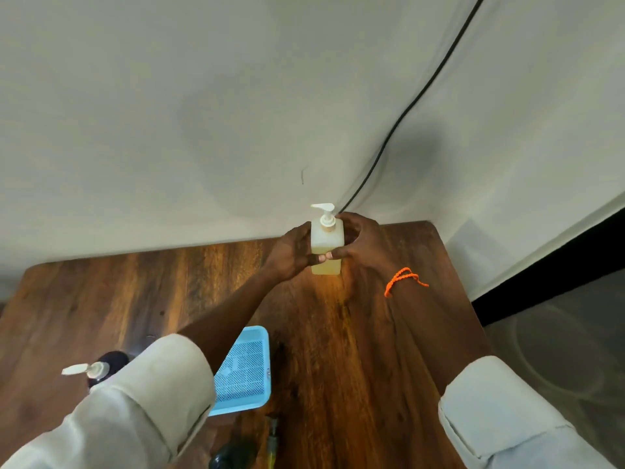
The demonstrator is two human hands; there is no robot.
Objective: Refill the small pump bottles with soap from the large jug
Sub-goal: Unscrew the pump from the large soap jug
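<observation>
Pump bottle (101, 368) with the dark body sits nearest you by the blue tray (247, 374). Further out on the tabletop (355, 350), your left hand (293, 252) and right hand (358, 242) both clamp the upright square bottle (326, 247), yellowish soap inside, near the wall.

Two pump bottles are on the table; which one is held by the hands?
The clear square pump bottle with yellowish soap, at the far edge near the wall, held between the left hand and right hand. The dark pump bottle stands untouched beside the left sleeve.
</observation>
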